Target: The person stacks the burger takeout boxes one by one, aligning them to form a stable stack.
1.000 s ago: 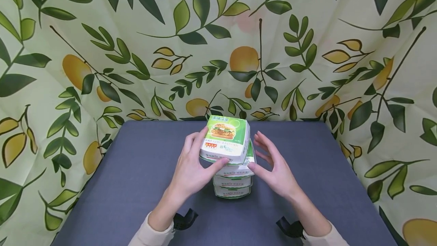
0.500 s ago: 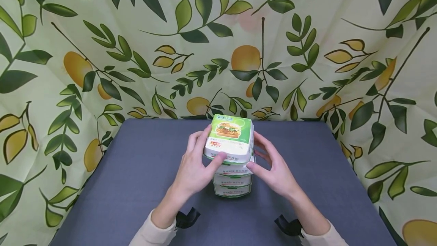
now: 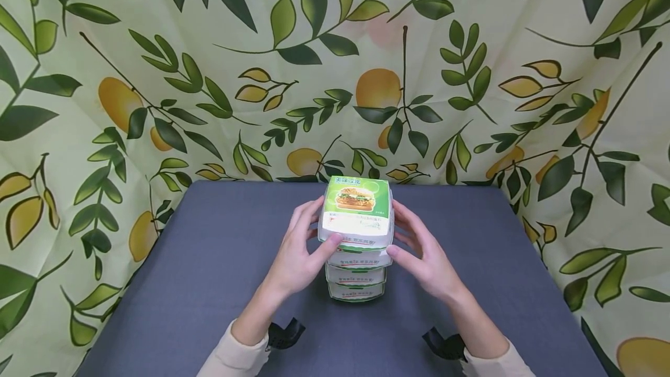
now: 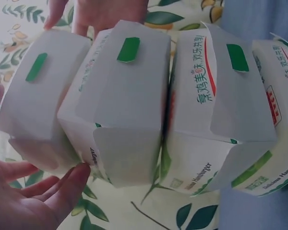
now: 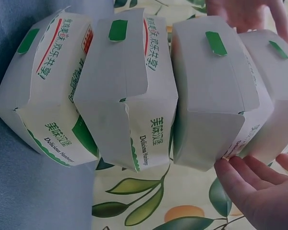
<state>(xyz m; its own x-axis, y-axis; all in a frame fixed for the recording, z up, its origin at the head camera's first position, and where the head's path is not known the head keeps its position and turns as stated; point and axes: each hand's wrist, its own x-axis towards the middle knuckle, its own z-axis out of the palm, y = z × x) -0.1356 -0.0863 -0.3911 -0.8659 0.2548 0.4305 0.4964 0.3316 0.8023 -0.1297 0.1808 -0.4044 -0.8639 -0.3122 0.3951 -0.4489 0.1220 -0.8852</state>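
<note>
Several white and green hamburger boxes stand in one stack on the table. The top box (image 3: 356, 214), with a burger picture on its lid, sits over the second box (image 3: 358, 259). My left hand (image 3: 298, 249) holds the top box, thumb on its front edge and fingers along its left side. On the right, my right hand (image 3: 431, 260) curves round the upper boxes, its thumb at the second box's front corner. The right wrist view shows fingertips (image 5: 223, 167) against the second box's side. The lowest box (image 3: 356, 291) rests on the cloth.
A dark blue cloth covers the table (image 3: 230, 220). Behind it and at both sides hangs a leaf-and-fruit patterned curtain (image 3: 335, 98). Black straps (image 3: 285, 333) hang at both wrists, near the pale sleeves.
The top box has shifted right and straightened, lining up more closely with the stack below. My left hand moved right with it, and my right fingers now reach its right side.
</note>
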